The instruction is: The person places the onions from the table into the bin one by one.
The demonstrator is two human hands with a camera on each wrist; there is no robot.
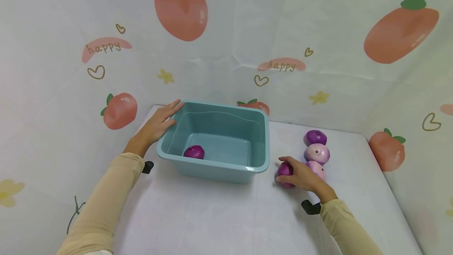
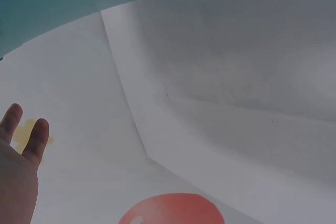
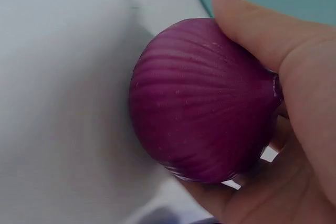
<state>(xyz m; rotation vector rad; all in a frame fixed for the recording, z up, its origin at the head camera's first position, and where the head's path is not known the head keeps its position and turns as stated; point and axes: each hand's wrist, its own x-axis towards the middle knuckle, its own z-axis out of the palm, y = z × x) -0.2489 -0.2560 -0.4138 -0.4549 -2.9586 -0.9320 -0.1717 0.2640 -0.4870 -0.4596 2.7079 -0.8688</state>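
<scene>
A light blue plastic bin [image 1: 216, 171] stands on the white-covered table, with one purple onion [image 1: 194, 152] lying in its front left corner. My left hand [image 1: 160, 124] rests at the bin's back left corner, fingers stretched out along the rim. In the left wrist view that hand [image 2: 20, 174] shows two extended fingers at the left edge. To the right of the bin, my right hand [image 1: 303, 175] grips another purple onion [image 1: 285, 169]. Seen from the right wrist, thumb and fingers hold this ribbed, shiny onion [image 3: 199, 100] from opposite sides, close over the table.
Behind my right hand, a dark purple onion [image 1: 316, 137] and two paler onions, one in the middle [image 1: 316, 153] and one nearest the hand [image 1: 316, 169], lie in a row. A fruit-printed white cloth [image 1: 219, 62] hangs around the table's back and sides.
</scene>
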